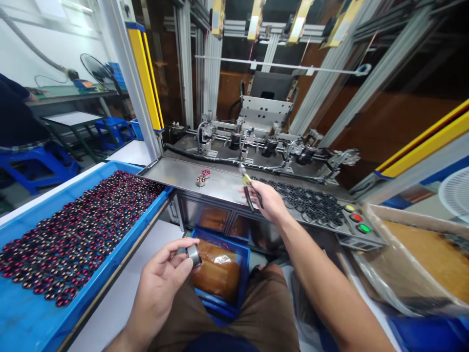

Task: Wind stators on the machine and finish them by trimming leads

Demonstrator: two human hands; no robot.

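My left hand [161, 278] pinches a motor stator [194, 254], a short grey ring, between thumb and fingers above my lap. Over the steel worktop, my right hand [269, 198] grips side cutters [247, 183] with yellow-green and black handles; their metal jaws point away from me, and I cannot tell whether they are open. Two wound stators [201, 180] with copper and red lie on the steel ledge [176, 173], left of the cutters. Many dark bare stators [311, 200] are spread just right of my right hand.
A blue tray [146, 208] at left holds many wound stators. The winding machine [269, 146] stands behind the ledge. Yellow, red and green buttons [355, 217] sit at right, beside a plastic-lined box [414, 264]. A blue bin [242, 274] is below. A seated person [22, 117] is far left.
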